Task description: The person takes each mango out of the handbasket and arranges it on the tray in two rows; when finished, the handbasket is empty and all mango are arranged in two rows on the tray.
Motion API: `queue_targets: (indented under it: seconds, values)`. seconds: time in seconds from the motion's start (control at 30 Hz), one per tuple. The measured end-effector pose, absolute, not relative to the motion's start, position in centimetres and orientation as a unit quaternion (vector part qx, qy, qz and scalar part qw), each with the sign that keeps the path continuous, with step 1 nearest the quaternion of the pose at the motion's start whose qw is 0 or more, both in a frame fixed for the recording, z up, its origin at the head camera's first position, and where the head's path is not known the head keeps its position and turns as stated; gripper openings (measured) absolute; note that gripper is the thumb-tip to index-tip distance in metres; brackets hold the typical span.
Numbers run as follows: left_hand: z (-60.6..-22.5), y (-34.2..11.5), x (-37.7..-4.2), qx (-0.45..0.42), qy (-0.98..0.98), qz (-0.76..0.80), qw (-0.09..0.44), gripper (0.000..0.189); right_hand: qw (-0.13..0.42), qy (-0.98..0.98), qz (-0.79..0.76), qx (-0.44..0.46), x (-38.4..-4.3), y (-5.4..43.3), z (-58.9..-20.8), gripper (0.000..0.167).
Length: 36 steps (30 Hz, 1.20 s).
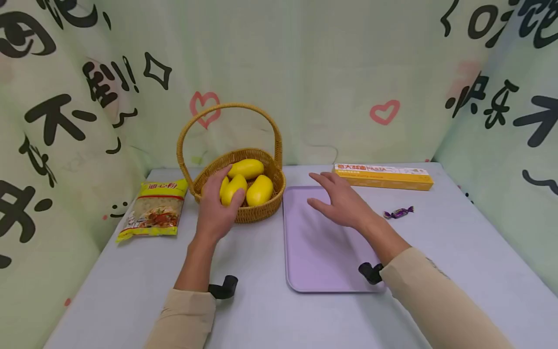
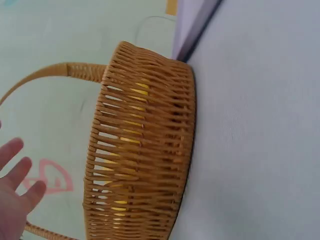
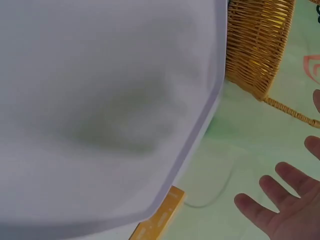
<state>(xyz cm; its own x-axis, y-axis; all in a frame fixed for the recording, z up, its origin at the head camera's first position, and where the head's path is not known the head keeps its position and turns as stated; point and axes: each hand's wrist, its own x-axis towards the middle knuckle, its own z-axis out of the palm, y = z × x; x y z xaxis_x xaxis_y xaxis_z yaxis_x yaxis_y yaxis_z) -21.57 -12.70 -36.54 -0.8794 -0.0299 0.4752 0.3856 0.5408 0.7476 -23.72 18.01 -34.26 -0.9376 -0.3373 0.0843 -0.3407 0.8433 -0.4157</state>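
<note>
Several yellow mangoes (image 1: 259, 190) lie in a brown wicker basket (image 1: 261, 213) with a tall arched handle. In the head view my left hand (image 1: 219, 206) is in front of the basket's left side, thumb spread from the fingers, covering part of the mangoes. The left wrist view shows its fingers (image 2: 20, 172) apart with nothing between them. My right hand (image 1: 337, 198) hovers above a light purple tray (image 1: 314, 261), its fingers spread and holding nothing; the right wrist view shows those fingers (image 3: 285, 187) extended too.
Left of the basket lies a yellow-topped noodle packet (image 1: 153, 209). Behind the tray is an orange and white pasta box (image 1: 385, 177). A purple wrapped candy (image 1: 398, 213) lies to the tray's right. Printed curtains (image 1: 301, 72) close in the white table at the back and sides.
</note>
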Motion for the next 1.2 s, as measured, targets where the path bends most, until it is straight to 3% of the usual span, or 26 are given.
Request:
queue_targets:
  seconds: [0.13, 0.23, 0.63, 0.73, 0.97, 1.2]
  values:
    - [-37.1, -13.1, -21.6, -0.069, -0.774, -0.531, 0.337, 0.048, 0.006, -0.953, 0.249, 0.175, -24.2, 17.5, -34.2, 0.069]
    - [-37.5, -13.6, -21.7, -0.033, -0.728, -0.561, 0.392, 0.042, 0.004, -0.948, 0.268, 0.171, -24.5, 16.9, -34.0, 0.068]
    - [-38.5, -16.5, -22.3, 0.169, -0.643, -0.642, 0.383, 0.028, -0.017, -0.930, 0.301, 0.209, -25.4, 14.0, -32.5, 0.062]
    - [-38.6, -17.2, -22.7, 0.193, -0.645, -0.652, 0.350, 0.035, -0.026, -0.925, 0.308, 0.223, -25.7, 13.3, -32.2, 0.060]
    - [-39.5, -18.8, -23.4, 0.194, -0.696, -0.664, 0.193, 0.061, -0.044, -0.922, 0.303, 0.239, -26.7, 11.4, -31.6, 0.059]
    - [-40.5, -19.3, -24.6, 0.173, -0.683, -0.705, 0.079, 0.073, -0.070, -0.926, 0.275, 0.250, -27.9, 9.2, -30.7, 0.054]
